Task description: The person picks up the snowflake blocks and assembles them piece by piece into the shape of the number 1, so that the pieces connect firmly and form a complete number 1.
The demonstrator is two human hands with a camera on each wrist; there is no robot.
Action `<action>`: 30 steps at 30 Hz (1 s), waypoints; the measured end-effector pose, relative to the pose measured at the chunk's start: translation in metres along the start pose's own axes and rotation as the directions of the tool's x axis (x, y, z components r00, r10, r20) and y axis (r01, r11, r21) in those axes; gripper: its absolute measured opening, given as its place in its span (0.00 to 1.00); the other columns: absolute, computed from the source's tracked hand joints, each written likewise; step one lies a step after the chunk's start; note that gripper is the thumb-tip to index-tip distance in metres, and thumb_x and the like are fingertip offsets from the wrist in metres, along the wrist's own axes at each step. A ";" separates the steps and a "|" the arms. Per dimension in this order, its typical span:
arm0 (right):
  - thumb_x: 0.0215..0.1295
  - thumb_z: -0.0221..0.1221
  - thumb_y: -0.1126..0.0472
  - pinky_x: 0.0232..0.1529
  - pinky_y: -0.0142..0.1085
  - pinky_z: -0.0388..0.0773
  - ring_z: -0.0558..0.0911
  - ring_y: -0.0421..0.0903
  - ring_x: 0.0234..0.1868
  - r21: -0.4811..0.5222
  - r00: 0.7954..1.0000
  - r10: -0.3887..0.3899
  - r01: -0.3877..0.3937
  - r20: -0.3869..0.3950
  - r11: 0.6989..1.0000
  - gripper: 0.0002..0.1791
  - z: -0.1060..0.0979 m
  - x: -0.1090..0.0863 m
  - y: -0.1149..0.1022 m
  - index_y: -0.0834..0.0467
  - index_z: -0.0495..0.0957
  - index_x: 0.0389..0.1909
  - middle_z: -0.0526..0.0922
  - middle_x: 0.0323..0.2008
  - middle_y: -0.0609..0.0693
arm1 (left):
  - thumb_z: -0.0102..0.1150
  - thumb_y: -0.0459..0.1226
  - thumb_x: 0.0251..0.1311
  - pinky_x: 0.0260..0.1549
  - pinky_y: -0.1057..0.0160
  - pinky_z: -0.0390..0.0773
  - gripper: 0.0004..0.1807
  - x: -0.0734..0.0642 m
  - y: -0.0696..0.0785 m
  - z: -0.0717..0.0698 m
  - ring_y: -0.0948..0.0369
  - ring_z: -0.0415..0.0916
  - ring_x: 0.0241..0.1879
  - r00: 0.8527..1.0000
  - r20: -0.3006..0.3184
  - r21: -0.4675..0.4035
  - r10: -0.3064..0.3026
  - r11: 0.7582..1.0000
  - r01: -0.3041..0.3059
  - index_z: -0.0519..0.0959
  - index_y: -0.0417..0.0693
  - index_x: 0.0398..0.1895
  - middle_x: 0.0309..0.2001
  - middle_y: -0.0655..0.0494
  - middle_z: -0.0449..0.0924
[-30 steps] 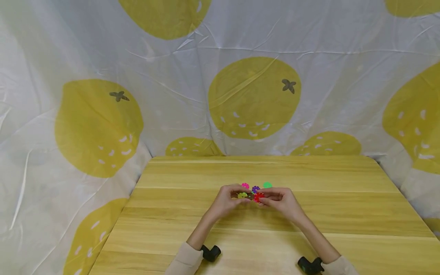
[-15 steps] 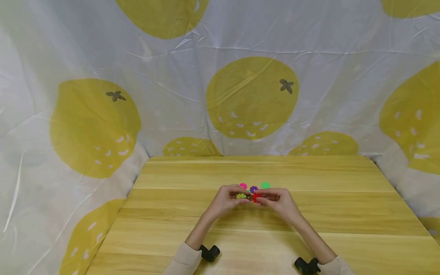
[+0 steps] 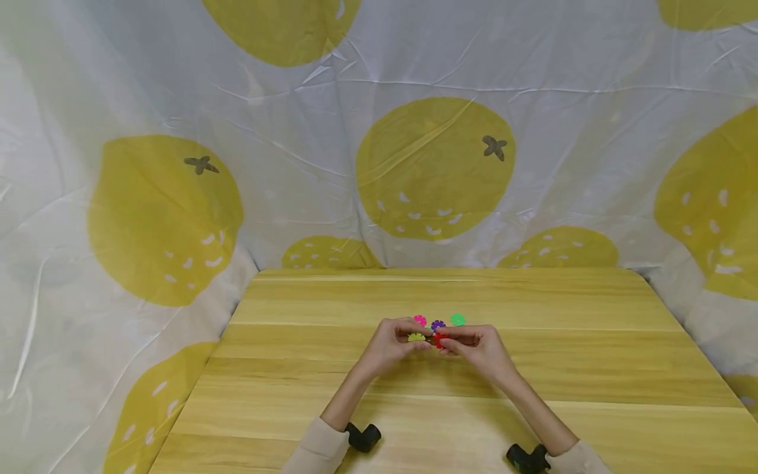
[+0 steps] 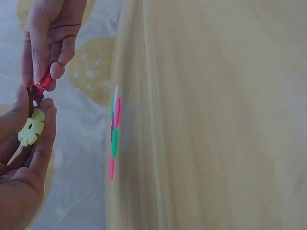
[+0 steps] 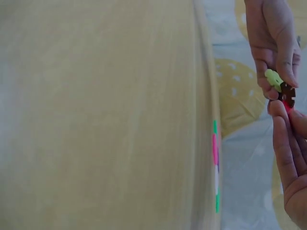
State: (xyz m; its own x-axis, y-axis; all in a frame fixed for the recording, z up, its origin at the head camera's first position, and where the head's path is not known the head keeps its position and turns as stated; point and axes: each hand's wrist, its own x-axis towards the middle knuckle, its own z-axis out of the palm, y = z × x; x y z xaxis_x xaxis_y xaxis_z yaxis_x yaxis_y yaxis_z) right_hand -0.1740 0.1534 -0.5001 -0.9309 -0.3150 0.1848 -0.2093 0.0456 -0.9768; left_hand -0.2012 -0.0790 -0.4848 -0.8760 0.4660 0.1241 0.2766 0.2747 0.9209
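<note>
Over the table, my left hand pinches a brown notched snowflake disc between thumb and fingers. A yellow-green snowflake disc is joined to the brown one and sits within the left hand's grasp. My right hand pinches a red snowflake disc, whose edge meets the brown disc's edge. Fingers partly cover both, so I cannot tell how deeply they interlock. Just beyond the hands lie a pink disc, a purple disc and a green disc.
The wooden table reaches back to a pale curtain printed with yellow fruit. A white disc shows among the loose ones in the left wrist view. Black wrist cameras sit near both sleeves.
The red disc has come slightly left, closer to the yellow-green disc, and looks narrower, as if turned. Both hands keep their hold. The head view has shifted a little.
</note>
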 end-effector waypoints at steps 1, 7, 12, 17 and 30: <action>0.70 0.63 0.70 0.45 0.51 0.86 0.91 0.59 0.41 -0.003 1.000 0.005 -0.005 0.002 1.000 0.15 0.000 0.000 0.000 0.73 0.83 0.54 0.86 0.49 0.72 | 0.72 0.33 0.61 0.22 0.74 0.61 0.09 0.000 0.000 0.000 0.67 0.62 0.26 1.000 0.001 -0.006 -0.002 1.000 0.002 0.90 0.43 0.44 0.45 0.46 0.89; 0.72 0.62 0.67 0.47 0.50 0.86 0.91 0.57 0.44 0.010 0.999 0.021 -0.021 0.033 1.000 0.20 -0.003 -0.004 0.002 0.72 0.79 0.60 0.85 0.52 0.72 | 0.71 0.31 0.61 0.40 0.63 0.87 0.10 -0.002 0.001 -0.001 0.55 0.84 0.48 1.000 0.013 -0.093 -0.020 0.995 0.021 0.89 0.41 0.45 0.49 0.43 0.88; 0.73 0.61 0.67 0.46 0.53 0.85 0.91 0.58 0.43 0.003 0.999 -0.019 0.019 0.040 1.000 0.22 -0.004 -0.005 0.001 0.74 0.77 0.63 0.85 0.50 0.72 | 0.70 0.28 0.61 0.43 0.67 0.87 0.12 -0.003 0.002 -0.004 0.45 0.84 0.54 1.000 0.013 -0.164 -0.022 0.986 0.024 0.88 0.38 0.48 0.51 0.39 0.88; 0.73 0.60 0.69 0.44 0.53 0.85 0.92 0.51 0.40 0.013 0.998 -0.049 0.048 0.041 0.999 0.19 -0.003 -0.006 0.000 0.74 0.78 0.61 0.85 0.52 0.73 | 0.71 0.29 0.61 0.41 0.72 0.84 0.12 -0.002 0.002 -0.003 0.43 0.84 0.54 1.000 0.024 -0.179 -0.014 0.984 0.018 0.88 0.36 0.47 0.50 0.38 0.88; 0.72 0.63 0.65 0.42 0.51 0.87 0.91 0.59 0.35 0.031 0.999 0.051 -0.051 0.000 0.998 0.19 -0.005 -0.005 0.000 0.70 0.80 0.59 0.88 0.40 0.70 | 0.71 0.33 0.62 0.55 0.58 0.84 0.18 -0.005 0.004 -0.001 0.50 0.85 0.55 0.999 0.003 0.036 0.052 0.998 -0.052 0.86 0.40 0.55 0.53 0.45 0.88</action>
State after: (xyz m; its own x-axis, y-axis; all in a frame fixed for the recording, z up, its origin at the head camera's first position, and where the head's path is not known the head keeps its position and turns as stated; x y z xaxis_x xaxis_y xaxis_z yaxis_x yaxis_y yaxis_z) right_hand -0.1705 0.1595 -0.5005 -0.9405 -0.3121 0.1346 -0.1521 0.0325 -0.9878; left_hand -0.1958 -0.0812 -0.4809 -0.8593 0.4824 0.1702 0.3353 0.2800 0.8995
